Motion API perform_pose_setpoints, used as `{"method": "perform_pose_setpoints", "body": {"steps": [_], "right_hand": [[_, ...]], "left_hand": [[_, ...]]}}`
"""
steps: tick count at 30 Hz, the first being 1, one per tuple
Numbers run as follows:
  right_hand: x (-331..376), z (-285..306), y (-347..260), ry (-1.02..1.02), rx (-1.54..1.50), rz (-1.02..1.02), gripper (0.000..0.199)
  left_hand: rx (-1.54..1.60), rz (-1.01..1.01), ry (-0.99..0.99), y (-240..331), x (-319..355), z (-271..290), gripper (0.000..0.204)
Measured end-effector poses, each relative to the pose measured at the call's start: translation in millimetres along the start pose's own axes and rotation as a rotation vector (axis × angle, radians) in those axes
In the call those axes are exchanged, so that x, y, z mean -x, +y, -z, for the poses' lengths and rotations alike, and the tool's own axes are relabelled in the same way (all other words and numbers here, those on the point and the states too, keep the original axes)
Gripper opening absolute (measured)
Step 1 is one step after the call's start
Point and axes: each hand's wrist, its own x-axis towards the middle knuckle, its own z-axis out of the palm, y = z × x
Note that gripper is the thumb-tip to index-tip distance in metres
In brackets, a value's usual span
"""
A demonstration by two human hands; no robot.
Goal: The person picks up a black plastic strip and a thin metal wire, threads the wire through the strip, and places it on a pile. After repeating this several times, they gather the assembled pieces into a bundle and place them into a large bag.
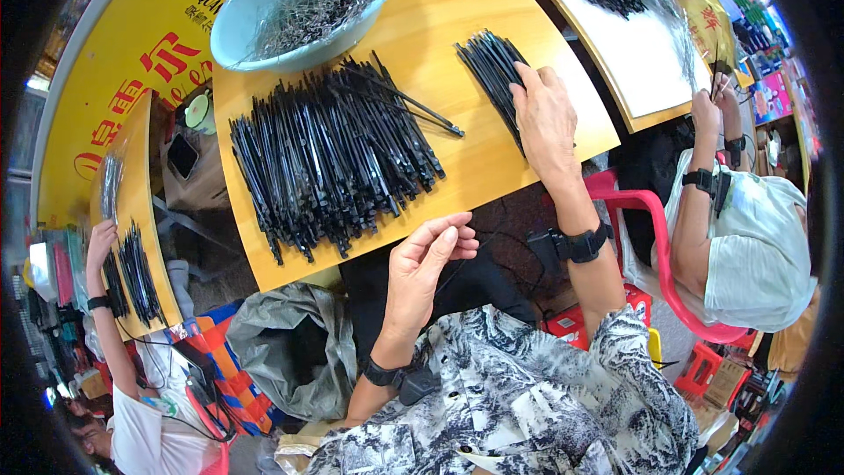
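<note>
My right hand is curled over the near side of a small bundle of thin black sticks on the wooden table. Its fingertips are partly hidden against the bundle. Above the table's near edge hovers my left hand, fingers bent and thumb drawn in beside them; nothing shows in it. To its upper left lies a broad pile of similar black sticks, roughly lined up side by side. A few sticks lie askew across the pile's upper right. Their exact kind cannot be made out.
A pale blue basin of thin clear and dark strips stands at the far left. At right, a person sits on a pink chair; another person works at left. A grey bag hangs below the table.
</note>
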Motion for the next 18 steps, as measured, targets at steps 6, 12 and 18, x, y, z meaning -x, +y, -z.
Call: {"method": "perform_pose_setpoints", "body": {"steps": [6,12,18], "right_hand": [[6.3,7.0,-24.8,-0.001,0.013,0.069,0.026],[2.1,11.7,-24.7,-0.027,0.006,0.042,0.025],[16.9,1.1,-47.7,-0.106,-0.216,0.197,0.023]], "left_hand": [[0.01,-0.004,0.002,-0.6,2.7,3.2,0.026],[0.013,-0.027,0.007,4.1,9.3,5.9,0.026],[0.021,-0.021,-0.005,2.9,12.3,5.3,0.027]]}}
